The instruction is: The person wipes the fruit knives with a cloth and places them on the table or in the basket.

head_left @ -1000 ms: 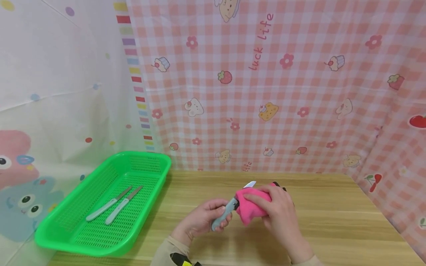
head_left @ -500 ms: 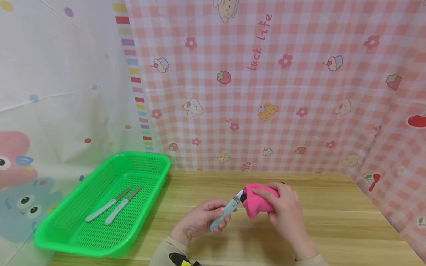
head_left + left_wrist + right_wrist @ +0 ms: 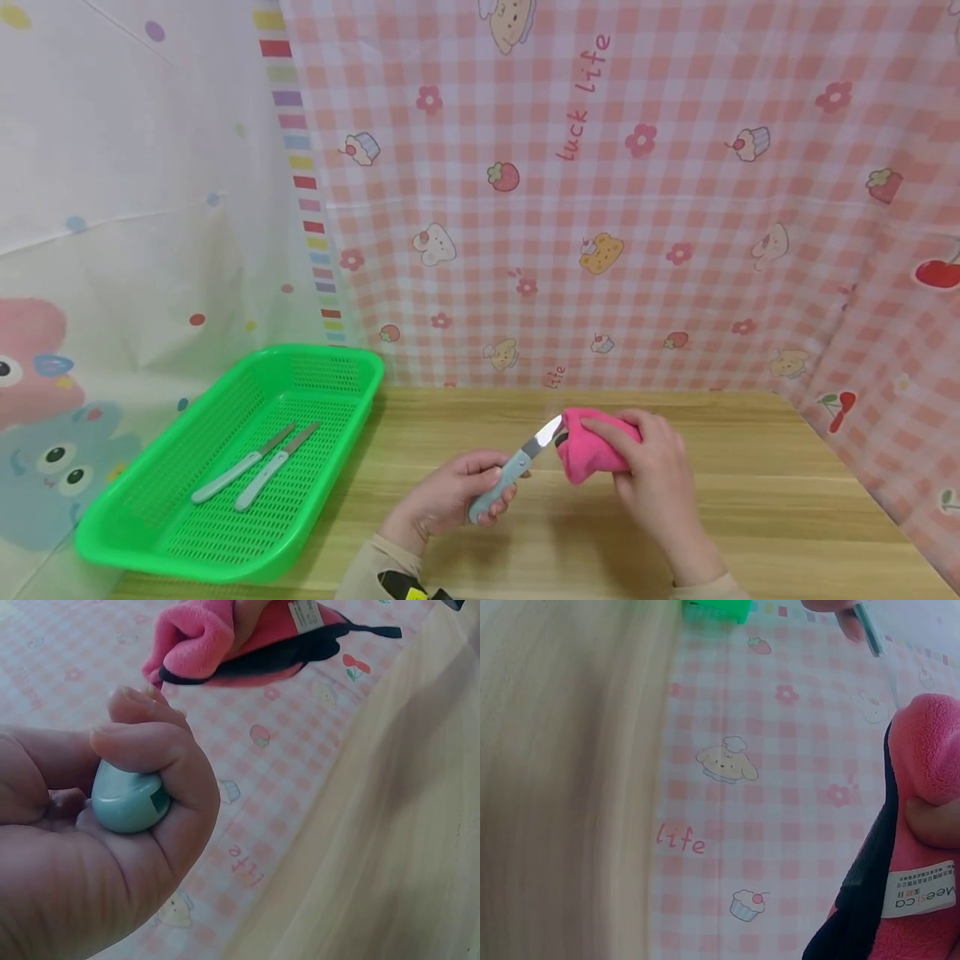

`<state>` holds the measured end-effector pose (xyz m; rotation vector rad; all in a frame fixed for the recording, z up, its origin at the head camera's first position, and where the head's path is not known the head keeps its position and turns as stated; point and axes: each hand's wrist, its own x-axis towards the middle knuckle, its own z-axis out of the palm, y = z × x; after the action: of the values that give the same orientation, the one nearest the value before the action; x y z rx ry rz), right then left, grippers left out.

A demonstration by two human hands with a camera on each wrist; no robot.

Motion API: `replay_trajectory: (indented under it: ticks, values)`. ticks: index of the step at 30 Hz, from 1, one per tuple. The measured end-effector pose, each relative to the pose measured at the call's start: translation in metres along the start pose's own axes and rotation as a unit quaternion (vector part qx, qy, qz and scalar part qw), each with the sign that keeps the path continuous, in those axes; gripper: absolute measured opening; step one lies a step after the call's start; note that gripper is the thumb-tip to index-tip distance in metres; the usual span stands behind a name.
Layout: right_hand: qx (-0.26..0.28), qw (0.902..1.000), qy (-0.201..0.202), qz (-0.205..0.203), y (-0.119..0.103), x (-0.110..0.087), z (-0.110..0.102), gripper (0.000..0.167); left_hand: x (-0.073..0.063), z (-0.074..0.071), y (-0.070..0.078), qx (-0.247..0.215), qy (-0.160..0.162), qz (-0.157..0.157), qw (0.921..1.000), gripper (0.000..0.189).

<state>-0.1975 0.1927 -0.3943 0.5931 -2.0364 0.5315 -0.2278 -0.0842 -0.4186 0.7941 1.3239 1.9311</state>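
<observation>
In the head view my left hand (image 3: 450,490) grips the pale blue handle of a paring knife (image 3: 501,487), whose blade slants up and right, bare along its length. The blade tip is right at the left edge of a folded pink plush cloth (image 3: 594,450). My right hand (image 3: 658,468) holds that cloth above the table, thumb and fingers pinching it. Black edging and a white label show on the cloth (image 3: 930,761) in the right wrist view. The left wrist view shows the butt of the knife handle (image 3: 127,801) between curled fingers; the blade is hidden there.
A green plastic basket (image 3: 288,554) with perforated sides stands on the left of the wooden table (image 3: 780,500). Inside it lie two more knives, the left knife (image 3: 228,477) beside the right knife (image 3: 264,482). A pink checked curtain (image 3: 480,208) hangs behind the table.
The right hand has moved the pink cloth right, off along the blade toward the tip. More of the blade now shows. The left hand stays nearly in place with the knife.
</observation>
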Motion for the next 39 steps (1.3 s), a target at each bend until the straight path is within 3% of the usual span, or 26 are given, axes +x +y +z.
replay_trajectory:
  ticks: [5,14,24,39]
  values:
    - [-0.008,0.9999,0.003,0.006,0.003,0.002,-0.005,0.065,-0.003,-0.007,-0.002,-0.017,0.002,0.004,0.9998,0.028]
    - [-0.001,0.9998,0.021,0.003,0.0,0.004,-0.011,0.064,-0.007,-0.013,-0.001,-0.038,0.011,0.043,0.9983,0.026]
    - [0.006,0.9997,0.008,-0.023,-0.013,0.008,-0.007,0.065,-0.007,-0.014,0.003,-0.037,0.022,0.029,0.9986,0.027]
    - [0.037,0.997,-0.025,-0.063,-0.036,0.003,0.01,0.075,-0.005,-0.004,0.003,0.007,0.021,0.017,0.9996,0.024]
